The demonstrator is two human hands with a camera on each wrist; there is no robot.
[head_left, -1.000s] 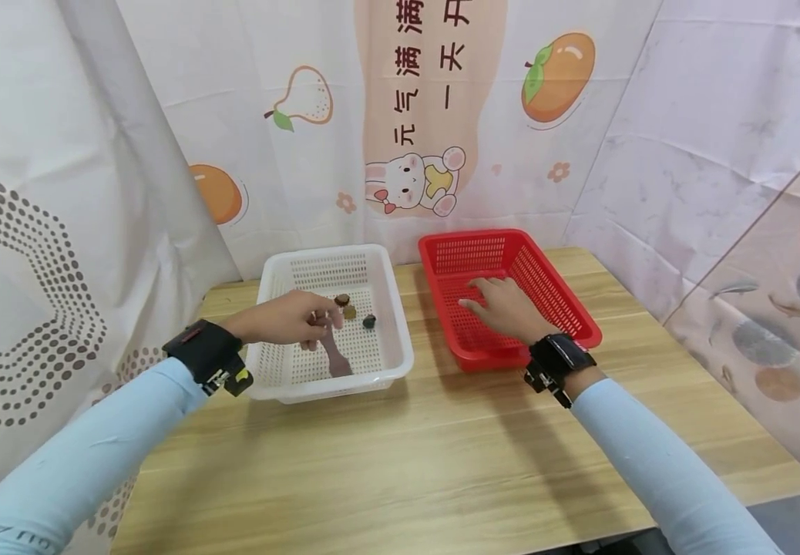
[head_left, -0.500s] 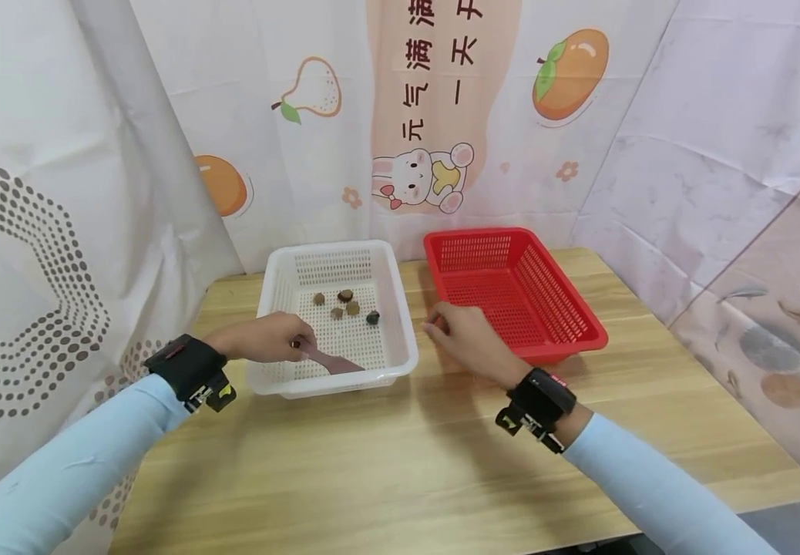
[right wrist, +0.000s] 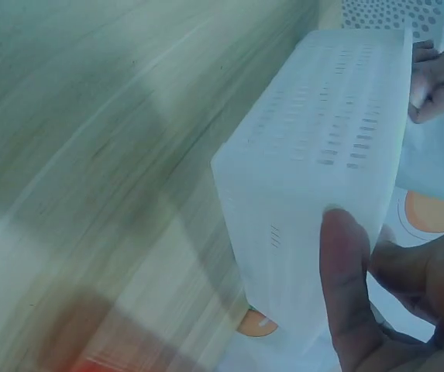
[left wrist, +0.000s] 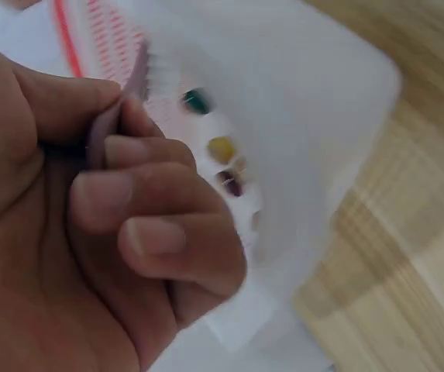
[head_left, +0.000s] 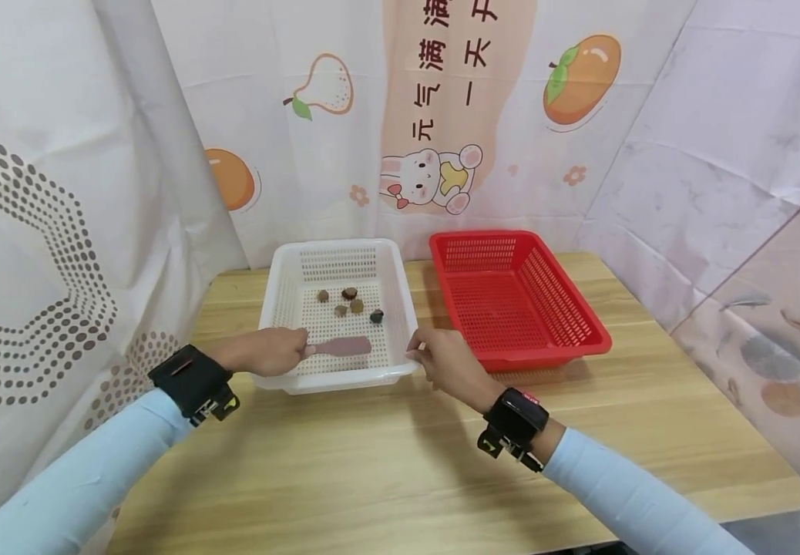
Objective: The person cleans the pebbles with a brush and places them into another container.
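Observation:
In the head view my left hand (head_left: 278, 349) grips the handle of a dull purple spatula (head_left: 344, 346). Its flat blade lies level over the front part of the white basket (head_left: 334, 380). The left wrist view shows the handle pinched between thumb and forefinger, with the other fingers curled. My right hand (head_left: 447, 362) is at the basket's front right corner. Close up in the right wrist view, a finger lies against the basket's outer wall (right wrist: 283, 186) and the thumb is at the rim. Several small stone-like pieces, one of them yellowish (head_left: 357, 306), another dark (head_left: 376, 316), lie on the basket's slotted floor.
A red slotted basket (head_left: 546, 355) stands to the right of the white one. Both are near the back of a wood-grain table (head_left: 344, 478). A printed curtain (head_left: 289, 177) hangs behind and along the sides.
My right hand has come from over the red basket leftward to the white basket's corner. The spatula has turned from pointing toward me to pointing right, its blade lifted from the near wall.

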